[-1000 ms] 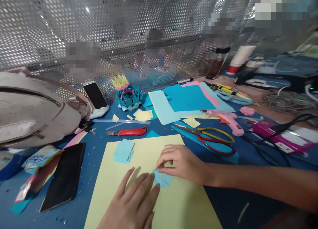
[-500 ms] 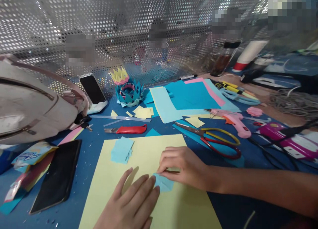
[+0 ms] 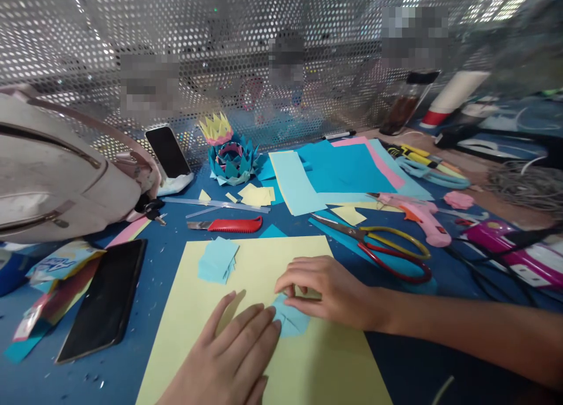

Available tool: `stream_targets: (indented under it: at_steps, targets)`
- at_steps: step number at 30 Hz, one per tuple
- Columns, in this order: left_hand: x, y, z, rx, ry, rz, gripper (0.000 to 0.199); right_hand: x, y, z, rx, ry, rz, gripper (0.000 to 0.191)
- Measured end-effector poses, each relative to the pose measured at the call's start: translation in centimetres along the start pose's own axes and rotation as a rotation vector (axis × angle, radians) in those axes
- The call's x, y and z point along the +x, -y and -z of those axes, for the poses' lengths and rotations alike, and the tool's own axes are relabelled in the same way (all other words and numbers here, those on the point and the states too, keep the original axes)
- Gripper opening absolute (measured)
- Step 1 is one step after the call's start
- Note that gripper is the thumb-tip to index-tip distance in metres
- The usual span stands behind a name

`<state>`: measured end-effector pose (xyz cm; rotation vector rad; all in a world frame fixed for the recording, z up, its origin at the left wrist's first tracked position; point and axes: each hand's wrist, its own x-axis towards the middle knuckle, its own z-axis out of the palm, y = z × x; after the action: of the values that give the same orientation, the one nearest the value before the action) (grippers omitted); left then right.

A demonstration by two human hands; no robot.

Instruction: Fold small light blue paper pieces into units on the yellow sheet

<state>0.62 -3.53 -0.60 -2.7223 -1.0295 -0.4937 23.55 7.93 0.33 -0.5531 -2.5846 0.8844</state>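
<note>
A small light-blue piece of paper (image 3: 292, 319) with creases lies on a large pale-yellow sheet (image 3: 176, 334). My left hand (image 3: 235, 349) rests flat on the yellow sheet, fingers stretched out, their tips at the left edge of the blue piece. Just over the piece's upper right edge is my right hand (image 3: 323, 291); its fingers are bent, and thumb and forefinger stand a little apart with nothing visible between them. Near the sheet's upper left corner sits a stack of light-blue paper squares (image 3: 218, 260).
Behind the sheet lie a red utility knife (image 3: 235, 224), scissors (image 3: 373, 241) and a pink glue gun (image 3: 420, 214). A folded-paper flower (image 3: 233, 159) stands near coloured sheets (image 3: 347, 167). A phone (image 3: 105, 299) and a backpack (image 3: 57, 170) occupy the left. A power strip (image 3: 512, 249) is at right.
My right thumb and forefinger have parted from a pinch at the blue piece's top edge. My left hand stays in place. The view has shifted slightly.
</note>
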Motion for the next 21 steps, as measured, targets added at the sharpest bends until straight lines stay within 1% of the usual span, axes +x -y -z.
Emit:
stream_targets:
  at_steps: [2, 5, 8, 10, 12, 15, 17, 20, 21]
  targets:
    - [0.0, 0.0, 0.1, -0.004, -0.004, 0.006, 0.035, 0.0, 0.2, 0.0, 0.013, 0.001, -0.030, 0.017]
    - [0.2, 0.1, 0.2, 0.005, -0.005, -0.010, 0.036, 0.1, 0.3, 0.0, 0.016, -0.003, 0.007, 0.022]
    - [0.2, 0.1, 0.3, 0.003, -0.008, -0.019, 0.033, 0.0, 0.2, -0.2, 0.037, 0.005, 0.049, 0.015]
    - [0.0, 0.1, 0.2, -0.008, 0.006, -0.013, 0.033, 0.0, 0.1, -0.2, 0.047, 0.007, 0.030, 0.010]
    - [-0.3, 0.0, 0.0, -0.030, 0.040, 0.006, 0.036, 0.0, 0.0, -0.2, 0.023, -0.002, 0.003, 0.008]
    - [-0.8, -0.1, -0.2, -0.056, 0.080, 0.029, 0.041, 0.0, -0.3, -0.2, -0.054, -0.013, -0.021, 0.019]
    - [-1.0, -0.1, -0.2, -0.052, 0.094, 0.022, 0.042, 0.1, -0.5, -0.2, -0.084, 0.003, -0.015, 0.022]
    - [-1.0, -0.1, -0.1, -0.030, 0.102, 0.020, 0.041, 0.2, -0.5, -0.1, -0.096, 0.046, 0.006, 0.018]
    - [-0.9, -0.2, -0.1, -0.027, 0.086, 0.030, 0.040, 0.2, -0.4, 0.0, -0.101, 0.056, 0.015, 0.016]
